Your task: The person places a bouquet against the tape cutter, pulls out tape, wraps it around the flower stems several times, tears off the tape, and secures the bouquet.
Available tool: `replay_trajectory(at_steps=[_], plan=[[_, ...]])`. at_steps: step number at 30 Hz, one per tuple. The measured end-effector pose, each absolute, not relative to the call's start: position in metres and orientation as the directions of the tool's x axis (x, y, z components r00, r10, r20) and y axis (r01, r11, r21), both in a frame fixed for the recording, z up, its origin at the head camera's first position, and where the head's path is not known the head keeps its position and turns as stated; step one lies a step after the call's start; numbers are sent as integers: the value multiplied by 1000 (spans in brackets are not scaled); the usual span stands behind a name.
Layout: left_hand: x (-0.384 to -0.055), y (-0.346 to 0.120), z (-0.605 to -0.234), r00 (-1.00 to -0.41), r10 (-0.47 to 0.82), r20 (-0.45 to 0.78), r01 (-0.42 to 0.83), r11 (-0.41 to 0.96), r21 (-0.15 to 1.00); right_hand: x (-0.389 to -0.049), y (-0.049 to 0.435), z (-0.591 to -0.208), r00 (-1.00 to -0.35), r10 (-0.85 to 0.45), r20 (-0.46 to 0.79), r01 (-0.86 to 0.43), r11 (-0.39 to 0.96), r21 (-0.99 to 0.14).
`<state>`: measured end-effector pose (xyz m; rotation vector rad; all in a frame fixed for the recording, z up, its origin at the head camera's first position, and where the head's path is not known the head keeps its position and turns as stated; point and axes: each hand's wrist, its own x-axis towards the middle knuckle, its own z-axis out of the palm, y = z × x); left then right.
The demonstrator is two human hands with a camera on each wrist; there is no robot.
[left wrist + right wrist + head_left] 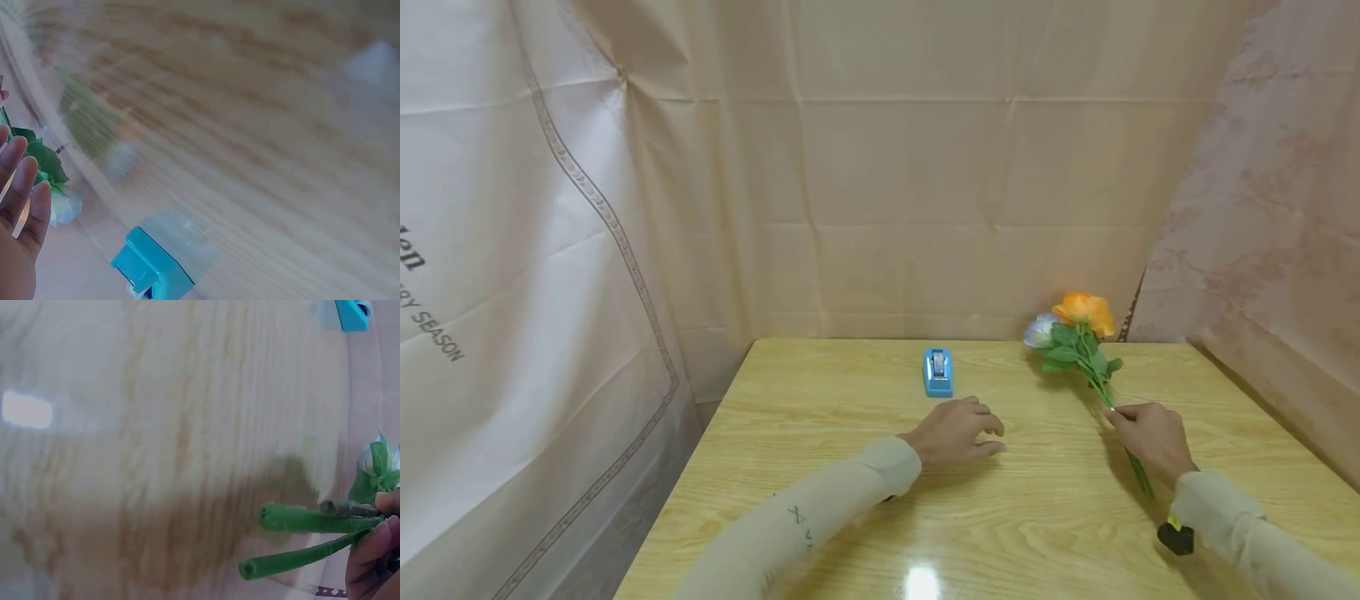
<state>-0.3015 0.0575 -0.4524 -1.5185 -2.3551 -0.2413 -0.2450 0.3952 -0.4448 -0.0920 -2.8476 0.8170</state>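
My right hand (1152,440) pinches a small bunch of flowers (1084,343) by the stems on the right side of the table. An orange bloom (1086,312) and a pale white-lavender bloom (1041,331) top it, with green leaves below. The cut ends of the green stems (300,520) and a thinner greyish one stick out past my fingers in the right wrist view. My left hand (955,432) hovers over the middle of the table, fingers loosely bent, holding nothing. Just beyond it stands a blue tape dispenser (937,373), also seen in the left wrist view.
The wooden table (820,392) has a glossy top that reflects a light near the front. A beige cloth (895,183) hangs behind it, a printed white cloth (512,292) at the left and a floral one (1285,217) at the right.
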Motion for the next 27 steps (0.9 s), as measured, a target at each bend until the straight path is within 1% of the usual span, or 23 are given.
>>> replay_trajectory(at_steps=[7,17,21,27], plan=[[-296,61,-452,-407,858,313,905,424,16,-241,399,-449,-985,129,115,52,853,-520],[-293,64,-453,-398,866,303,907,421,-15,-238,402,-453,-988,115,106,41,846,-531],[-293,64,-454,-394,871,293,908,418,-21,-239,402,-454,-991,110,82,53,855,-516],[-290,63,-454,-379,871,312,914,405,-21,-241,401,-455,-994,98,55,56,859,-509]])
